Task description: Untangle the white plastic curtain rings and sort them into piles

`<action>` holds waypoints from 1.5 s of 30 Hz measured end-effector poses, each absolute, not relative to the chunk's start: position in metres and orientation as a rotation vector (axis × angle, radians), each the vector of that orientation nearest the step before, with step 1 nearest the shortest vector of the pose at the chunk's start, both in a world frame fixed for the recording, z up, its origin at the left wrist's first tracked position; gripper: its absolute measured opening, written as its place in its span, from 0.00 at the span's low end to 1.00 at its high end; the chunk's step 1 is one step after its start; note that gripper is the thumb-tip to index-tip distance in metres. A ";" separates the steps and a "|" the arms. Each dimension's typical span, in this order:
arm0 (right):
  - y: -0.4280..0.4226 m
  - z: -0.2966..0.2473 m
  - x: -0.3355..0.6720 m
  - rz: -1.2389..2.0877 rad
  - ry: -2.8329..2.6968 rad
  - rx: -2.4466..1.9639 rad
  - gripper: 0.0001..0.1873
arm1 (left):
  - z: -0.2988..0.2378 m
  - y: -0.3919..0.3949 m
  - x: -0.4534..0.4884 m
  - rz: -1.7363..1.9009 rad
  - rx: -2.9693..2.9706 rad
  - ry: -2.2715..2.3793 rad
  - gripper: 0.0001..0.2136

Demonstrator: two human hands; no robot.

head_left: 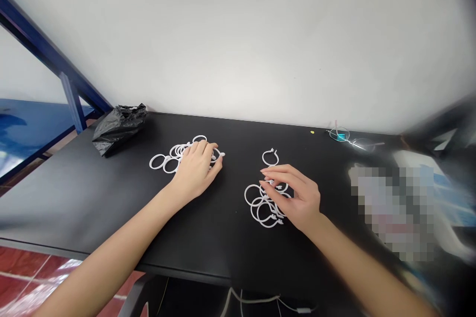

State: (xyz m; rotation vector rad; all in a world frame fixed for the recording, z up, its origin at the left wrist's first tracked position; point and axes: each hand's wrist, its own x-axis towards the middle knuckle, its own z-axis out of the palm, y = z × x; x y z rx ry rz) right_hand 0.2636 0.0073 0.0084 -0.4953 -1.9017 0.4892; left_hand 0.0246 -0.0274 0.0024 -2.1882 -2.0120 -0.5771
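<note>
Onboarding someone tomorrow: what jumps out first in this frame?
White plastic rings against the black table: one pile under the left hand, another pile under the right hand, and a single ring lying apart just behind it. A crumpled black plastic bag sits at the table's far left corner by the white wall.

The left hand (197, 171) covers part of the left rings (174, 156), so how its fingers grip there cannot be told. The right hand (297, 198) hides the right rings' (262, 205) near side. A pixelated patch (392, 213) masks the desk's (111, 198) right end; around it all is blurred. Both forearms run off the bottom edge.
</note>
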 end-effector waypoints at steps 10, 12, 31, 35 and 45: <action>0.013 0.003 0.267 0.447 -1.878 -0.577 0.10 | -0.004 -0.025 0.012 -0.316 -1.935 -1.861 0.12; 0.017 0.002 0.269 0.428 -1.870 -0.668 0.09 | -0.002 -0.025 0.014 -0.375 -1.950 -1.843 0.11; 0.042 -0.015 0.282 0.467 -2.232 -1.210 0.15 | 0.006 -0.039 0.054 -0.564 -2.888 -1.460 0.09; 0.043 -0.018 0.283 0.441 -2.203 -1.223 0.19 | 0.006 -0.039 0.055 -0.573 -2.905 -1.449 0.09; 0.048 -0.016 0.288 0.331 -2.230 -1.211 0.18 | 0.006 -0.042 0.057 -0.646 -2.961 -1.461 0.10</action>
